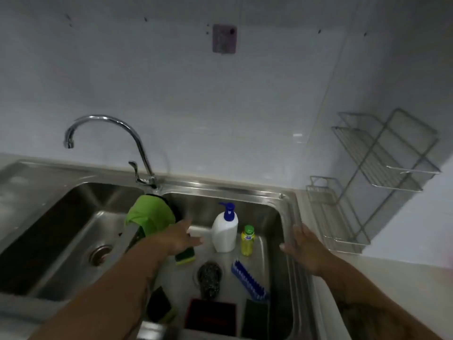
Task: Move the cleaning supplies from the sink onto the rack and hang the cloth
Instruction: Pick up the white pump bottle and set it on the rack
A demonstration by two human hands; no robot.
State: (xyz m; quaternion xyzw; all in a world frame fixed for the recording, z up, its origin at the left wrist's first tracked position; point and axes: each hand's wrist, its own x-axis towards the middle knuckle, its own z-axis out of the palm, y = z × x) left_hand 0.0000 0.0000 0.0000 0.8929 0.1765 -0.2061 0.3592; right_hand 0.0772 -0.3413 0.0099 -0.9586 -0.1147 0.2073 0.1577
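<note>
In the right basin of the steel sink (pixel 282 217) stand a white pump bottle (pixel 224 233) and a small yellow bottle (pixel 247 241). Around them lie a blue brush (pixel 248 280), a steel scourer (pixel 209 278), a green-yellow sponge (pixel 186 257) and dark scouring pads (pixel 255 317). A green cloth (pixel 149 214) hangs over the divider between the basins. My left hand (pixel 179 238) reaches into the basin, open, just left of the white bottle and over the sponge. My right hand (pixel 302 249) is open at the sink's right rim. The wire rack (pixel 382 165) stands empty at the right.
A chrome faucet (pixel 117 133) arches over the left basin (pixel 73 229), whose drain is bare. A pale counter (pixel 392 273) runs right of the sink under the rack. A purple adhesive hook pad (pixel 224 39) sticks to the white wall above.
</note>
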